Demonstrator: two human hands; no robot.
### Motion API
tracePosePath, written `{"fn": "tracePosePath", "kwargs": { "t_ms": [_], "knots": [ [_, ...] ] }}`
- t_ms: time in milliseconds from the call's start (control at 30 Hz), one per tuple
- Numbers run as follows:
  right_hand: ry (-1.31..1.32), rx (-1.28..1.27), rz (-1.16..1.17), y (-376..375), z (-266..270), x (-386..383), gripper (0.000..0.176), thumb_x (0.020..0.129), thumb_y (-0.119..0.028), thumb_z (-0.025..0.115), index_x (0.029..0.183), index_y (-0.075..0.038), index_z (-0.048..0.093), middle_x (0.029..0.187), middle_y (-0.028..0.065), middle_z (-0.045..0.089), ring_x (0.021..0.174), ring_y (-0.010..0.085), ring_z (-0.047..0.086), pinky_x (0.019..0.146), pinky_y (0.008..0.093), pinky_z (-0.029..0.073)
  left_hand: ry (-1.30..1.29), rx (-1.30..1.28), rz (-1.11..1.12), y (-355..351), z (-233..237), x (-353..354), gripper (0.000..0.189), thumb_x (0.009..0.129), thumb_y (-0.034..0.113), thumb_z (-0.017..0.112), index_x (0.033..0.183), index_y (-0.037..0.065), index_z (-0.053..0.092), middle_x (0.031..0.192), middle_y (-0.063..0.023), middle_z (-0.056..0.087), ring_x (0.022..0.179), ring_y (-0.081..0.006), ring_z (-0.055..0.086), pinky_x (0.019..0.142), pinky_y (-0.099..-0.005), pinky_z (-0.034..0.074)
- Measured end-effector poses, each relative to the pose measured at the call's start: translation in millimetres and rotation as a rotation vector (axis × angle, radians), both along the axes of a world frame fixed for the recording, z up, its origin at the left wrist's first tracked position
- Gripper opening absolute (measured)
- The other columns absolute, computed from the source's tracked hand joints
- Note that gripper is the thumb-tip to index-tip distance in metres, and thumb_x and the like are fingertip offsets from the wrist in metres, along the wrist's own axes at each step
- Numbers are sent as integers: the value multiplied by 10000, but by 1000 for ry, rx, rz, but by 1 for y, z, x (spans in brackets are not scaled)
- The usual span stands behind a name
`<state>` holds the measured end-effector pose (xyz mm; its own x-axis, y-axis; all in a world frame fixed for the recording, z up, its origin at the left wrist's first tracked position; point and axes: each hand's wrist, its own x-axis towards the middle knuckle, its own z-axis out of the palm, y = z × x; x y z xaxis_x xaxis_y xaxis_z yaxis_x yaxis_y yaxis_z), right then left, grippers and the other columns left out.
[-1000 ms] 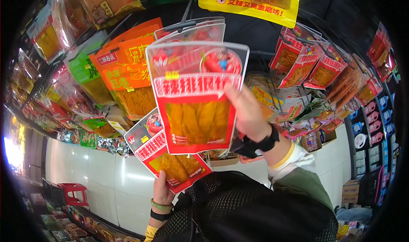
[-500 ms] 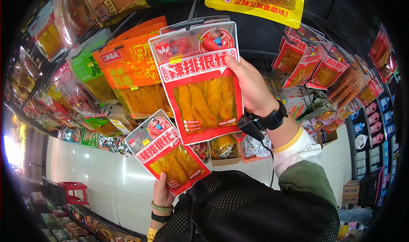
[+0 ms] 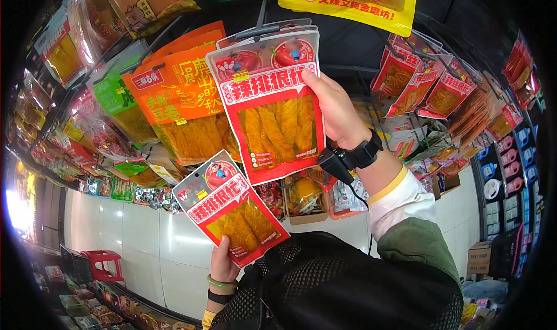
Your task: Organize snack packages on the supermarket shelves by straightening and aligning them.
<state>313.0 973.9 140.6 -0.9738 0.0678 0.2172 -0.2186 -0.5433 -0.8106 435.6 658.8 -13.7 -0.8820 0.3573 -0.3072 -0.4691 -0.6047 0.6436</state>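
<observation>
My right hand (image 3: 338,110) grips the right edge of a red snack packet (image 3: 278,130), thumb on the front and the other fingers hidden behind it. The clear window shows orange-brown strips. The packet's top lies against a metal display hook (image 3: 259,31), and more clear packet tops show behind it. Lower down, my left hand (image 3: 224,261) holds a matching red snack packet (image 3: 235,214) by its bottom edge, thumb in front. That packet tilts to the left, and its upper right overlaps the lower corner of the other packet in this view.
Orange packets (image 3: 180,92) and green packets (image 3: 119,101) hang at the left, a yellow packet (image 3: 354,2) overhead. More red packets (image 3: 447,95) hang at the right. Boxes of snacks (image 3: 306,202) stand below. A red stool (image 3: 104,264) is on the tiled floor (image 3: 139,231).
My right hand and its packet have moved slightly up and away, toward the rack, so the packet looks a little smaller. My left hand and its packet have barely shifted.
</observation>
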Motion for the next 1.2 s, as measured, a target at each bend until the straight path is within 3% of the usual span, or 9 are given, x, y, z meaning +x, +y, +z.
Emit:
{"fn": "tracePosePath", "kwargs": {
  "t_ms": [133,233,333,467,533,667,767,833,1200],
  "knots": [
    [10,166,-132,3,-5,6,270,934,-167,457,1146,-6,501,1051,68,594,965,107,549,859,265,431,-2,1,2,-4,-4,0,474,909,233,497,1296,17,330,1276,-122,450,1151,-271,468,964,-425,393],
    [192,289,-418,5,-17,21,310,865,-33,524,1161,5,437,1072,101,557,965,130,535,839,255,422,10,-67,10,-11,-7,-2,481,902,233,508,1296,17,335,1278,-114,450,1155,-265,465,969,-415,388],
    [328,660,-760,0,-29,47,363,837,14,517,1183,-25,416,1120,82,513,1046,142,491,869,274,417,46,-95,15,-9,2,-5,512,882,234,543,1297,14,339,1282,-110,449,1162,-256,460,972,-407,382],
    [-18,145,225,-45,-33,74,458,871,-116,566,1275,-40,363,1121,39,501,980,107,499,854,255,409,168,-115,-49,9,23,-12,537,842,224,605,1276,3,379,1248,-101,483,1145,-234,474,966,-389,380],
    [-74,208,495,-54,-38,82,418,900,-169,541,1270,-33,400,1110,20,507,963,78,486,833,246,417,351,-271,-200,15,18,-15,524,848,246,593,1273,18,387,1251,-101,481,1139,-246,483,946,-398,397],
    [-56,327,188,-44,-24,77,271,933,-210,480,1119,-24,548,1008,-3,567,923,46,502,782,227,435,331,-170,-306,22,11,-16,484,853,216,592,1257,8,424,1209,-71,508,1138,-184,457,972,-343,349],
    [57,134,-66,-27,13,55,277,940,-224,461,1104,-19,551,977,15,621,868,58,576,777,228,456,347,-154,-301,30,27,-17,591,873,340,538,1337,38,331,1301,-124,433,1177,-239,436,986,-371,338],
    [58,71,-54,-14,30,34,282,942,-243,452,1084,-22,556,971,32,630,864,70,590,776,234,464,328,-167,-338,26,26,-18,651,892,411,478,1388,61,244,1355,-158,374,1179,-284,441,988,-387,350],
    [26,152,-55,-13,37,6,273,938,-231,449,1054,-12,564,965,59,636,844,100,613,756,244,471,222,-134,-298,10,16,-5,566,905,359,465,1347,40,311,1303,-170,421,1147,-284,474,973,-372,380]
  ]
}}
